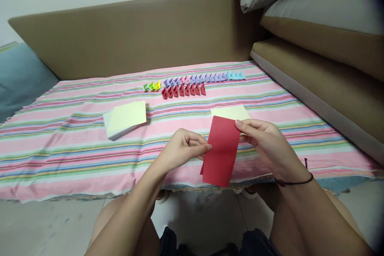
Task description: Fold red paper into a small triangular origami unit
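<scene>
A red sheet of paper (221, 156), folded over with a bit of its back layer peeking out at the lower left, is held up above the striped cloth. My left hand (187, 148) pinches its left edge between thumb and fingers. At its upper right corner, my right hand (264, 140) grips the paper, thumb on the front. Behind the red paper lies a pale yellow sheet (232, 111), partly covered by it and by my right hand.
A stack of paper (127, 118) with pale yellow on top lies left. Folded red paper pieces (184, 90) form a row, with purple, pink and light blue ones (207, 78) behind and green and yellow ones (152, 86) beside. Stacked cushions (324, 68) stand right.
</scene>
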`<action>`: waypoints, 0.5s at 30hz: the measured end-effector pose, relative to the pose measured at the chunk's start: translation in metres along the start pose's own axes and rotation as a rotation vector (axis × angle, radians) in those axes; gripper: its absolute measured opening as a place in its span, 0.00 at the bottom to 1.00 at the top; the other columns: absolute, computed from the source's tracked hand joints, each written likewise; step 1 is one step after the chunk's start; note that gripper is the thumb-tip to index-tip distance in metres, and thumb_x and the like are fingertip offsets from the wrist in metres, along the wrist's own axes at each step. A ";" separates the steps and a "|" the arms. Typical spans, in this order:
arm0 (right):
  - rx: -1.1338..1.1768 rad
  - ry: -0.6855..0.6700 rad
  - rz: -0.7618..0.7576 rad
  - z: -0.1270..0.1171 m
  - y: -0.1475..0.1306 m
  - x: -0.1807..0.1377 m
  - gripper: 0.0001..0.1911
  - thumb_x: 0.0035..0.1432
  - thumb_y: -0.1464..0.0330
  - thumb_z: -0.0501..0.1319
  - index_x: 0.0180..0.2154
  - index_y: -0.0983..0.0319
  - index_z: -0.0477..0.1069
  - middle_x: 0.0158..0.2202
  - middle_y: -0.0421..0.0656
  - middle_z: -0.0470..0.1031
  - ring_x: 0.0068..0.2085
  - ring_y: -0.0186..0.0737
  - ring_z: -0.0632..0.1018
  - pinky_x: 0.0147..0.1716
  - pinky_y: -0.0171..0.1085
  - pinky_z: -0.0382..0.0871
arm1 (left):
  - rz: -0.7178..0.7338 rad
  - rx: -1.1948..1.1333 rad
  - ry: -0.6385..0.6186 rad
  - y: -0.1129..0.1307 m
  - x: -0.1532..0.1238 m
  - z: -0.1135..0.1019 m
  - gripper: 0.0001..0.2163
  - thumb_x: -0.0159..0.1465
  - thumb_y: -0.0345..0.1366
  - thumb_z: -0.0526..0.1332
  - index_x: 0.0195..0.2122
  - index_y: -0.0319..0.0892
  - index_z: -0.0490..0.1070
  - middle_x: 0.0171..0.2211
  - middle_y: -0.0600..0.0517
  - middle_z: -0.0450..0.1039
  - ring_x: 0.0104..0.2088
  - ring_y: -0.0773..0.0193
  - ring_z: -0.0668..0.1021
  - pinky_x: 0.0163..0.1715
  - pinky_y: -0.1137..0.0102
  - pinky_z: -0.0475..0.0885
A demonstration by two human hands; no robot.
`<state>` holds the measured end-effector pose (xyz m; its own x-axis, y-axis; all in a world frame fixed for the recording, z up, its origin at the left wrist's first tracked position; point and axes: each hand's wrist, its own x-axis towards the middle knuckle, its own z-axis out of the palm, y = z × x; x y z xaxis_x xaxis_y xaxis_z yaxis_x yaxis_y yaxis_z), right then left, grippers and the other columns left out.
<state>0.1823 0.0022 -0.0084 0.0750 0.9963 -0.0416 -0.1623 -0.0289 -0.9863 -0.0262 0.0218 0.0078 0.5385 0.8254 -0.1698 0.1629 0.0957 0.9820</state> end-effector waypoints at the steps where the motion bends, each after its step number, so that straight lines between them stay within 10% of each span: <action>1: -0.007 0.015 -0.010 0.000 0.000 0.000 0.10 0.47 0.59 0.69 0.23 0.59 0.76 0.24 0.40 0.73 0.27 0.35 0.71 0.28 0.35 0.65 | -0.002 0.000 -0.001 0.000 0.000 0.000 0.08 0.52 0.38 0.67 0.24 0.37 0.76 0.18 0.54 0.71 0.22 0.69 0.73 0.25 0.74 0.72; 15: -0.034 0.023 -0.070 -0.004 0.000 0.000 0.10 0.48 0.59 0.68 0.22 0.58 0.77 0.26 0.41 0.75 0.31 0.37 0.73 0.33 0.37 0.66 | -0.028 0.069 -0.011 -0.001 0.001 -0.005 0.10 0.55 0.38 0.66 0.26 0.35 0.75 0.21 0.53 0.69 0.23 0.71 0.70 0.27 0.75 0.70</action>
<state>0.1860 0.0023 -0.0087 0.1080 0.9939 0.0241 -0.1226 0.0373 -0.9917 -0.0298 0.0254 0.0067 0.5422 0.8166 -0.1979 0.2343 0.0793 0.9689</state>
